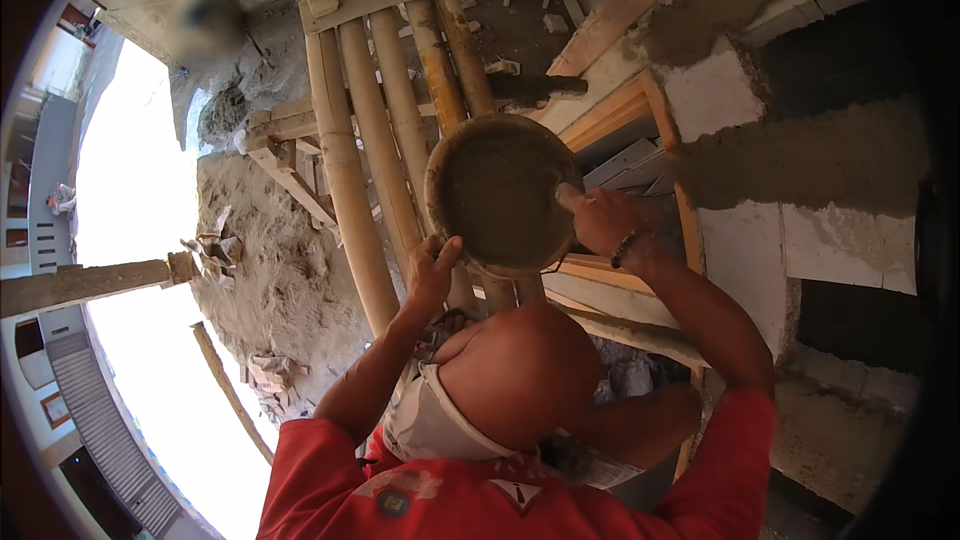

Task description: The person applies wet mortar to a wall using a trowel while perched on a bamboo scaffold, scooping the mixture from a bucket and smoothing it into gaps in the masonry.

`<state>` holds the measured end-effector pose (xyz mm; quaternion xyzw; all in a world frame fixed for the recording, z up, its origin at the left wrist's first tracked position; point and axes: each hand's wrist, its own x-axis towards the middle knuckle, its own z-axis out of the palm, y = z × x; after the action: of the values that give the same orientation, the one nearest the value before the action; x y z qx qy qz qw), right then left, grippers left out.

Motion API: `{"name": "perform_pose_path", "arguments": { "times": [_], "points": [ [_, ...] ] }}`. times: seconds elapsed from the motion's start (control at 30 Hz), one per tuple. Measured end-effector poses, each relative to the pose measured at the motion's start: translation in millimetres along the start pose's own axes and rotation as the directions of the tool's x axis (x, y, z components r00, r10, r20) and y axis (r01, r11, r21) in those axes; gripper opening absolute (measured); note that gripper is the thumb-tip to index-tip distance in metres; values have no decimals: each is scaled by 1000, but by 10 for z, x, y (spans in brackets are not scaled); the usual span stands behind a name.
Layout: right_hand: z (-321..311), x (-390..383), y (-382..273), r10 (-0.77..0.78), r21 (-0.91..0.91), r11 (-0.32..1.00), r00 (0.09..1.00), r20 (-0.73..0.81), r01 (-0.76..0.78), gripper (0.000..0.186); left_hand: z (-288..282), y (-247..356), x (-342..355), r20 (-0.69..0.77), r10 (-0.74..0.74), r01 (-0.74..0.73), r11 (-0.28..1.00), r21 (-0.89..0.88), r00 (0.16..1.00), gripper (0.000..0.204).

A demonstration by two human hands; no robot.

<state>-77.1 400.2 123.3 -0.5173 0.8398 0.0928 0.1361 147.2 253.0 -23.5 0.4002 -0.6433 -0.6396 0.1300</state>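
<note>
While L hand (432, 268) grips near-left rim of round basin (433, 190), R hand (605, 223) curls at its R rim, exact hold unclear; basin's over bamboo poles (341, 155), mouth up, approx. circular, long axis indistinct.

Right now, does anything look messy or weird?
Yes, the wall on the right looks patchy: rough grey mortar covers some parts, while pale areas show beside it. The round basin seems fine.
</note>
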Motion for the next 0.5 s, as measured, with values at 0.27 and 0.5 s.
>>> {"name": "perform_pose_path", "arguments": {
  "times": [0.27, 0.5],
  "points": [
    [-19, -275, -287, -73, 336, 941, 991, 109, 33, 31, -25, -194, 48, 10, -62, 62, 993, -97, 998, 38],
    [201, -163, -1, 14, 169, 986, 999, -33, -8, 19, 38, 25, 27, 113, -103, 109, 993, -44, 988, 36]
  ]
}}
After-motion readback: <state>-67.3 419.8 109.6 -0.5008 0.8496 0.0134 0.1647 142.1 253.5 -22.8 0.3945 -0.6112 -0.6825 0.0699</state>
